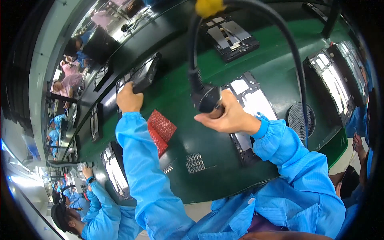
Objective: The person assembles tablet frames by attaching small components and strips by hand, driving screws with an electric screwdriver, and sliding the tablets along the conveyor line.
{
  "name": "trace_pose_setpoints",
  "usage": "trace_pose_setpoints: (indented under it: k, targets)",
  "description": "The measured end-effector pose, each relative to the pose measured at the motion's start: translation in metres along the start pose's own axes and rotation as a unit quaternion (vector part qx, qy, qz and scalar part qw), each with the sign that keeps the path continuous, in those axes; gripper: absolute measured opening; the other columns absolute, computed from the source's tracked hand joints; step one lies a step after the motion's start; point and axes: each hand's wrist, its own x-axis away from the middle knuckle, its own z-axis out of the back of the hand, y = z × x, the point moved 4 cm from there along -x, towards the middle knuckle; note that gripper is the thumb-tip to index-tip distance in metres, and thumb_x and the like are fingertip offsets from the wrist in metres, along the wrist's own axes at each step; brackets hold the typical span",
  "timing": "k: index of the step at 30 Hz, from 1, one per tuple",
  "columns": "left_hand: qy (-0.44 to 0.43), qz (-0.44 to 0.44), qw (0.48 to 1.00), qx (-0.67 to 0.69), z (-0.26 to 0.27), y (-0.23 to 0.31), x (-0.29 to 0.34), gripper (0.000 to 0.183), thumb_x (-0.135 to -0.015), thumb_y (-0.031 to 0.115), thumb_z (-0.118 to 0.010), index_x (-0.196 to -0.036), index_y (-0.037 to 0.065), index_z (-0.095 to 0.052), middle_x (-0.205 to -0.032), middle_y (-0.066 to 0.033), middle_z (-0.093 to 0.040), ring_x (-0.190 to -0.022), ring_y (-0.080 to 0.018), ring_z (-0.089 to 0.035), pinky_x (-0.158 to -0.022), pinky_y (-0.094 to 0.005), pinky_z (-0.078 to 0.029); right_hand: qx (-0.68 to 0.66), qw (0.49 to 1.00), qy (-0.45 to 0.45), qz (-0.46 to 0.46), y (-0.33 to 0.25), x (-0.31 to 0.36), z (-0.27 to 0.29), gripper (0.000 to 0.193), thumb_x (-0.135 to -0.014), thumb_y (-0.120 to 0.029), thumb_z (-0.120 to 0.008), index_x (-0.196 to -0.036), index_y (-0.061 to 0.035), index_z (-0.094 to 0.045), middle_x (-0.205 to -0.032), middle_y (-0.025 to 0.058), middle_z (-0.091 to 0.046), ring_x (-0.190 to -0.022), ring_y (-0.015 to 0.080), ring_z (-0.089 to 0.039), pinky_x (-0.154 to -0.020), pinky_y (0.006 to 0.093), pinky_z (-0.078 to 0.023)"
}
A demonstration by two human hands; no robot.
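My left hand (130, 98) is closed on the edge of a black, flat electronic unit (146, 74), which is tilted up at the far left of the bench. My right hand (232, 114) is closed, thumb and fingers around the lower end of a black round-headed fitting (207, 98). That fitting hangs from a thick, curved black hose (280, 22). Under and beside my right hand lies an opened flat unit (260, 102) with silver panels in a black frame, partly hidden by my wrist. Red bubble-wrap pouches (161, 126) lie beside my left forearm.
On the green bench (200, 180) lie a sheet of small metallic pieces (195, 163) and a round black perforated mat (301, 121). More units sit at the back (232, 38), right (330, 82) and left (115, 170). A co-worker in blue (100, 212) works at the left.
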Motion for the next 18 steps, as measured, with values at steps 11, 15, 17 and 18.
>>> trace_pose_setpoints:
  k: [11, 15, 17, 18]
  targets:
    - [0.149, 0.021, 0.985, -0.083, 0.256, -0.053, 0.139, 0.028, -0.063, 0.004, -0.072, -0.091, 0.002, -0.066, -0.086, -0.0149, -0.067, -0.081, -0.0304, -0.065, -0.078, -0.0369, -0.049, -0.070, 0.995, 0.075, -0.021, -0.018, 0.003, 0.010, 0.038, -0.075, 0.002, -0.068, -0.110, -0.0012, -0.054, -0.062, -0.0013, -0.054, -0.051, 0.0055, -0.051, -0.046, 0.0182, -0.038]
    - [0.117, 0.046, 0.982, -0.139, 0.282, -0.081, 0.213, 0.029, -0.066, 0.007, -0.069, -0.094, 0.001, -0.064, -0.093, -0.0159, -0.066, -0.091, -0.0320, -0.063, -0.089, -0.0421, -0.044, -0.047, 0.996, 0.078, 0.020, -0.040, 0.015, 0.018, 0.040, -0.076, 0.005, -0.064, -0.113, 0.0008, -0.050, -0.061, 0.0002, -0.052, -0.051, 0.0063, -0.050, -0.046, 0.0193, -0.038]
    - [0.088, 0.027, 0.983, -0.156, 0.281, -0.099, 0.250, 0.031, -0.066, 0.005, -0.066, -0.096, 0.001, -0.063, -0.097, -0.0169, -0.065, -0.095, -0.0324, -0.062, -0.091, -0.0447, -0.043, -0.027, 0.995, 0.093, 0.013, -0.056, 0.020, 0.025, 0.041, -0.075, 0.001, -0.069, -0.113, 0.0005, -0.054, -0.061, -0.0018, -0.053, -0.052, 0.0049, -0.050, -0.046, 0.0174, -0.037]
    - [0.071, 0.008, 0.986, -0.150, 0.277, -0.108, 0.265, 0.033, -0.065, 0.005, -0.065, -0.097, 0.001, -0.063, -0.098, -0.0174, -0.065, -0.096, -0.0326, -0.061, -0.093, -0.0459, -0.042, -0.020, 0.994, 0.091, 0.050, -0.061, 0.023, 0.034, 0.044, -0.075, -0.001, -0.071, -0.115, 0.0003, -0.053, -0.061, -0.0017, -0.053, -0.051, 0.0046, -0.050, -0.046, 0.0172, -0.036]
